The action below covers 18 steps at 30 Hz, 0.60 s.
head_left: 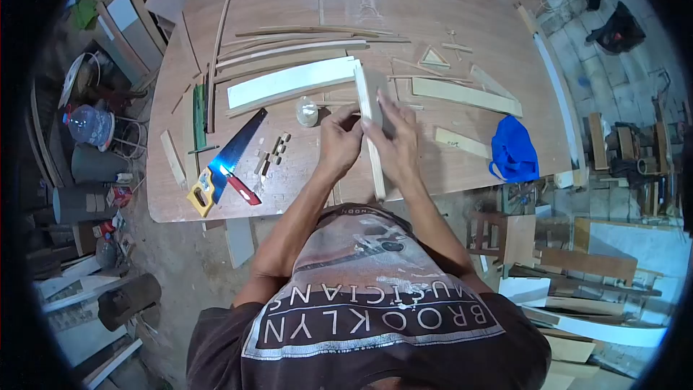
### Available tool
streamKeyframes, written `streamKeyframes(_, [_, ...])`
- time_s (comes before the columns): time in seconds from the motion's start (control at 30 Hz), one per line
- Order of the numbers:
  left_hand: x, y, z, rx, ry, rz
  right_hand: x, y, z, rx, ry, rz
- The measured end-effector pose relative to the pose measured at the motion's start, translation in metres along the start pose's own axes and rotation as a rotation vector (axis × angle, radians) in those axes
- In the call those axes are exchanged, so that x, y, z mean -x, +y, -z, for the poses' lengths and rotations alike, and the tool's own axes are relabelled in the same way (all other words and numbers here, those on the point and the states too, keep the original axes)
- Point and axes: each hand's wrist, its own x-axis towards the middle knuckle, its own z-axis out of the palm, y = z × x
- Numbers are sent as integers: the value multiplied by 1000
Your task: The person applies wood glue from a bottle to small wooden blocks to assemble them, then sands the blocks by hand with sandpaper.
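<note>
A wooden board [367,105] stands on its narrow edge at the front middle of the table, pointing away from me. My left hand [341,139] is at its left side, fingers curled and thumb against the board. On the other side, my right hand [394,136] rests against the board's face with its fingers stretched out. A small round clear container [307,111] sits left of the board, just beyond my left hand. Behind it lies a long white-faced wooden strip [292,81], whose right end is close to the board's far end.
A handsaw [242,141], a red-handled cutter [243,190] and several small wood blocks [277,149] lie on the table [289,198] at left. On the right are a blue cloth [513,149], wooden strips [462,92] and a triangular wood piece [434,55].
</note>
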Motion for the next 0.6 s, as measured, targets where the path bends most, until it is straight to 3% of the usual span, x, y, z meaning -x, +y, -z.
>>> streamKeyframes(0.1, [4,-2,4,69,-30,72,-42,19,-2,275,124,-36])
streamKeyframes(0.17, [-5,-3,7,18,-45,46,-45,4,4,203,158,-23])
streamKeyframes(0.23, [-8,-4,9,77,57,69,-19,-11,11,136,-15,23])
streamKeyframes(0.27, [-8,-4,8,69,49,-31,-7,-22,10,300,-84,40])
streamKeyframes(0.37, [-3,-2,14,-99,25,-32,-20,3,-1,374,-28,81])
streamKeyframes(0.4, [0,4,15,-60,-18,-5,-34,0,0,279,-39,-170])
streamKeyframes(0.43, [3,4,14,-66,-27,-2,-36,6,2,273,-31,-175])
streamKeyframes(0.5, [0,5,13,4,-18,31,-44,20,5,-28,35,-100])
streamKeyframes(0.6, [-4,6,17,146,24,79,-16,-7,7,1,-77,-106])
